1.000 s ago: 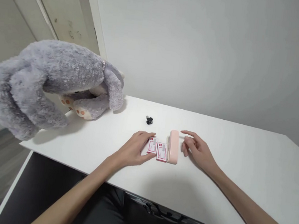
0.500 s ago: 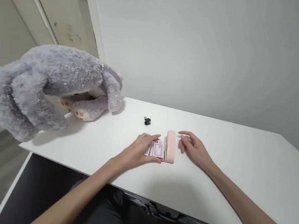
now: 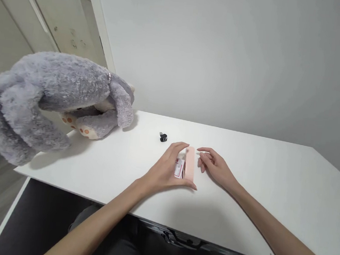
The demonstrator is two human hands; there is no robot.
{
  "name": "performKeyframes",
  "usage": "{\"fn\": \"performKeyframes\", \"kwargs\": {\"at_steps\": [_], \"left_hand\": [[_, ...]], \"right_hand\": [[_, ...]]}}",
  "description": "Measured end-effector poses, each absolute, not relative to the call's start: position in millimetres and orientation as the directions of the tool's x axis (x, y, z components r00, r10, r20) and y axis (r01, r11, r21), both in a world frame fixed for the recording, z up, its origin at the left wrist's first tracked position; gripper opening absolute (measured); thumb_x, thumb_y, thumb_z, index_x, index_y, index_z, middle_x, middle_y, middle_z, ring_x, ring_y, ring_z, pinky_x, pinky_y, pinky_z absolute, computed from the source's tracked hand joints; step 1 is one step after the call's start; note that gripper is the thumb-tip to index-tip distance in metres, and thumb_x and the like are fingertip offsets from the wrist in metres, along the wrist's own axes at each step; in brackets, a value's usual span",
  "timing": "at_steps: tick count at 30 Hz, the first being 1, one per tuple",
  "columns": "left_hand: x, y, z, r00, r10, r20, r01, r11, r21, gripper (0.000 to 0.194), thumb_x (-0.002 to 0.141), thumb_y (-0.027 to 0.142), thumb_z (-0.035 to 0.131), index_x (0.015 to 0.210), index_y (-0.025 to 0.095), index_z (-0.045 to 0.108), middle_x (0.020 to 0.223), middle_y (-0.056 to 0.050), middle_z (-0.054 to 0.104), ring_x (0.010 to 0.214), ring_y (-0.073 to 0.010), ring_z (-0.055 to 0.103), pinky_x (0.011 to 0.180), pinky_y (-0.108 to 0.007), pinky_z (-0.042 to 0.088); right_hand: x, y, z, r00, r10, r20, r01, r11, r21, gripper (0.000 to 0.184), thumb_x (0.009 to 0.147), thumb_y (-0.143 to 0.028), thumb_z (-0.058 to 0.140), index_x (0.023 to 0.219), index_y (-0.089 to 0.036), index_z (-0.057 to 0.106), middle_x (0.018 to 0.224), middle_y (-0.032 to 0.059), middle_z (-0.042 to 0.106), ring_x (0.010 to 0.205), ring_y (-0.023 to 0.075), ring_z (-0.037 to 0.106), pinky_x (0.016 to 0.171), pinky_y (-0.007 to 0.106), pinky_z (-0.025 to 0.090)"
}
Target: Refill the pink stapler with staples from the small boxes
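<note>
My left hand [image 3: 165, 170] curls over the small red-and-white boxes [image 3: 179, 168] on the white table [image 3: 274, 184], thumb below and fingers above them, pressing them against a pink stapler [image 3: 189, 165]. Only one box shows past my fingers. My right hand [image 3: 214, 167] rests just right of the stapler with its fingers loosely spread, holding nothing, fingertips close to the stapler's far end.
A big grey plush toy [image 3: 47, 97] lies on the table's left end, overhanging the edge. A small black clip [image 3: 163, 137] sits behind my left hand. The wall runs along the table's far side.
My left hand slid right over the two boxes, covering one and pushing them against the stapler. My right hand barely moved. The view shifted slightly right.
</note>
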State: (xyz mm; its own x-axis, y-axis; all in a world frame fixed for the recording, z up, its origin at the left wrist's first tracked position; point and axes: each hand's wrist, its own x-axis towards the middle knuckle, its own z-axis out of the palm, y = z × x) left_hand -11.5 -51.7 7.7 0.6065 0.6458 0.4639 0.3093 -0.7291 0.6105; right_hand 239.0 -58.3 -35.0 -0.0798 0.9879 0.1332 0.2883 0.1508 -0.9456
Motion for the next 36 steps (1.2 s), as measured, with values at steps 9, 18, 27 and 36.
{"fn": "performKeyframes", "kwargs": {"at_steps": [9, 18, 27, 36], "left_hand": [[-32.8, -37.1, -2.4, 0.272, 0.933, 0.236, 0.367, -0.328, 0.870, 0.023, 0.100, 0.034, 0.053, 0.119, 0.022, 0.059, 0.078, 0.003, 0.054, 0.072, -0.0154, 0.054, 0.074, -0.031, 0.049], [-40.8, -3.2, -17.2, 0.119, 0.912, 0.393, 0.570, -0.386, 0.725, 0.025, 0.093, 0.024, 0.053, 0.117, 0.021, 0.059, 0.104, -0.007, 0.066, 0.096, -0.0233, 0.061, 0.091, -0.042, 0.051], [-43.2, 34.6, -28.7, 0.426, 0.770, 0.475, 0.765, -0.587, 0.264, 0.057, 0.088, 0.007, 0.049, 0.144, 0.015, 0.057, 0.154, -0.017, 0.058, 0.155, -0.0405, 0.034, 0.125, -0.064, 0.030], [-42.4, 18.6, -18.3, 0.725, 0.576, 0.376, 0.520, -0.817, 0.249, 0.068, 0.087, -0.006, 0.039, 0.139, 0.029, 0.063, 0.137, -0.002, 0.073, 0.141, -0.0290, 0.054, 0.113, -0.054, 0.047]], "right_hand": [[237.9, -60.0, -34.3, -0.074, 0.990, 0.121, 0.317, 0.138, -0.938, 0.050, 0.103, -0.067, 0.052, 0.127, -0.025, 0.064, 0.081, 0.0010, 0.068, 0.069, 0.0181, 0.062, 0.073, 0.035, 0.051], [236.7, -61.5, -32.2, -0.065, 0.993, 0.094, 0.330, 0.110, -0.938, 0.047, 0.103, -0.065, 0.053, 0.127, -0.026, 0.064, 0.082, 0.0009, 0.068, 0.068, 0.0176, 0.060, 0.070, 0.034, 0.050], [233.9, -62.5, -32.1, -0.045, 0.995, 0.087, 0.346, 0.098, -0.933, 0.045, 0.104, -0.064, 0.053, 0.126, -0.027, 0.065, 0.080, 0.0013, 0.068, 0.068, 0.0184, 0.060, 0.066, 0.034, 0.049], [229.5, -64.9, -27.6, -0.044, 0.996, 0.080, 0.399, 0.091, -0.913, 0.044, 0.104, -0.063, 0.053, 0.125, -0.026, 0.065, 0.078, 0.0014, 0.067, 0.067, 0.0195, 0.059, 0.064, 0.034, 0.046]]}}
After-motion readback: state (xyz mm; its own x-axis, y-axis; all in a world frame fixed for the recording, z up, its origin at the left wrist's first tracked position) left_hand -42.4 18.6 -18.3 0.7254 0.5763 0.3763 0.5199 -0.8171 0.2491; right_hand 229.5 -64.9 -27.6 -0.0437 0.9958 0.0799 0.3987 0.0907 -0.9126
